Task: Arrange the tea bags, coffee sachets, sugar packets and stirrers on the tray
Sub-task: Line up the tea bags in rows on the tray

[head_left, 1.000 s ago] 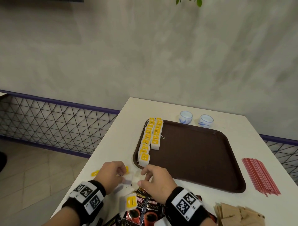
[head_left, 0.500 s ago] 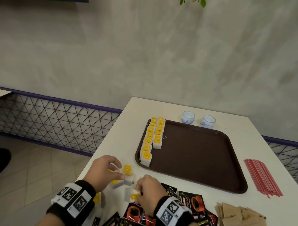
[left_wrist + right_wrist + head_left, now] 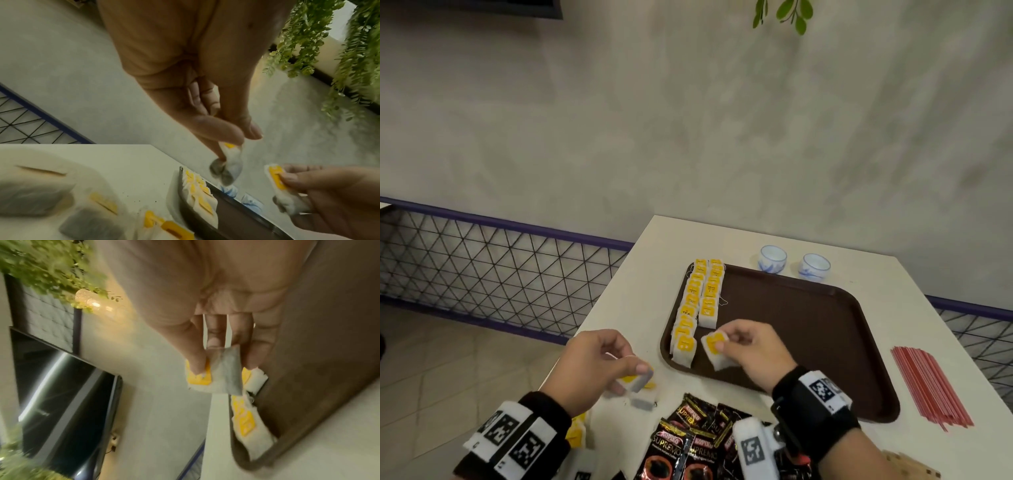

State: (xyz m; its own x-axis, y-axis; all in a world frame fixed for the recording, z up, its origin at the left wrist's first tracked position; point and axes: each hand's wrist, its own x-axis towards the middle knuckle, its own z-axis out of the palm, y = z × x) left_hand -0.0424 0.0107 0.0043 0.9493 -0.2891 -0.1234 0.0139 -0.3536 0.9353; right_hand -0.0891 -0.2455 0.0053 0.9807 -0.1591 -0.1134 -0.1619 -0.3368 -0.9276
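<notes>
A brown tray [image 3: 808, 329] lies on the white table [image 3: 640, 294], with two rows of yellow-tagged tea bags [image 3: 697, 301] along its left edge. My right hand [image 3: 726, 346] pinches a tea bag [image 3: 715, 350] just above the tray's near left corner, beside the shorter row; the same tea bag [image 3: 213, 379] shows in the right wrist view. My left hand [image 3: 631, 375] pinches another tea bag [image 3: 635, 381] over the table, left of the tray; this tea bag [image 3: 232, 160] hangs from my thumb and finger. Loose tea bags [image 3: 90, 225] lie on the table under it.
Black coffee sachets [image 3: 688, 442] lie at the near edge. Red stirrers [image 3: 931, 387] sit right of the tray, brown sugar packets [image 3: 907, 466] at the near right corner. Two small white cups [image 3: 774, 258] stand behind the tray. A mesh railing [image 3: 500, 267] runs left of the table.
Both hands have lifted away from the pile at the near edge, each with a tea bag. The right hand has travelled forward and right to the tray's near left corner.
</notes>
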